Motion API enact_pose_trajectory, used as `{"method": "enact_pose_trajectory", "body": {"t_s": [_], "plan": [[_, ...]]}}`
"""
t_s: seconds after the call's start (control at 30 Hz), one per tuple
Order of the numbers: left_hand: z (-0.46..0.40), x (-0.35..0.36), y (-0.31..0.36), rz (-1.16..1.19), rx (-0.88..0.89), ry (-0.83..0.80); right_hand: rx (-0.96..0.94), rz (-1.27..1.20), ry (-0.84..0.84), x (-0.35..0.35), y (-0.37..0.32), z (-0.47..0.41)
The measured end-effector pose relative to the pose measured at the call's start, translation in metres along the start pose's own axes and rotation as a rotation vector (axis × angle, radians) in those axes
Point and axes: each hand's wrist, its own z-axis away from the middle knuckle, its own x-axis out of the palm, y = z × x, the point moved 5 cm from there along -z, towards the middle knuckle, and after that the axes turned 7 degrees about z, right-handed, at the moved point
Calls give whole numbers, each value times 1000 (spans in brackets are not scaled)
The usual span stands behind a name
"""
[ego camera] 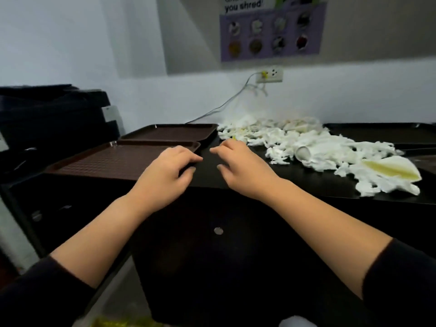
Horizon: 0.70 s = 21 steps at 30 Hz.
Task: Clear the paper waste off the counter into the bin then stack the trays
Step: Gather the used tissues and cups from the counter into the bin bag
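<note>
paper waste (pixel 304 147): white crumpled tissue and scraps in a long heap on the black counter (pixel 236 180), running from the back centre out to the front right; includes a small paper cup (pixel 304 153) on its side and a pale yellow wrapper (pixel 389 169) at the near right end
key relation: heap lies right of and beyond both hands; its long axis runs diagonally away-left to near-right; nearest scraps sit just past the right fingertips
nearer hand: right hand (pixel 238 165), clearly closer to the heap than the left
right hand state: palm down, fingers loosely curled and a bit spread, over bare counter; holds nothing I can see; a yellowish bit shows just behind the fingertips, cannot tell if touched
left hand (pixel 169 166): palm down, fingers relaxed and bent, at the right corner of the near tray; looks to rest on or just above the rim, contact unclear; no grip seen
trays: two brown trays, near tray (pixel 113 159) and far tray (pixel 172 132), side by side on the left, not stacked; a dark tray (pixel 382 132) at the back right, beside the heap
bin: not identifiable; dark opening below the counter edge may be it, cannot tell
stage (judgement): paper not yet cleared, trays unstacked; early
next move (judgement): right hand reaches forward-right to gather the near-left end of the heap
</note>
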Motion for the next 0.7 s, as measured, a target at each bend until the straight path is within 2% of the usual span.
{"method": "enact_pose_trajectory", "body": {"t_s": [0.13,0.23,0.3,0.57,0.7], "plan": [[-62,63,20,62,35,-140,255,82,32,-16,76,17],[-98,113,28,39,-2,-319,509,272,-49,-14,136,42],[-121,146,32,50,-27,-408,640,313,-66,-10,173,57],[-172,219,24,135,-90,-437,659,362,35,4,222,55],[-178,233,14,146,-64,-437,737,434,-26,10,234,37]]}}
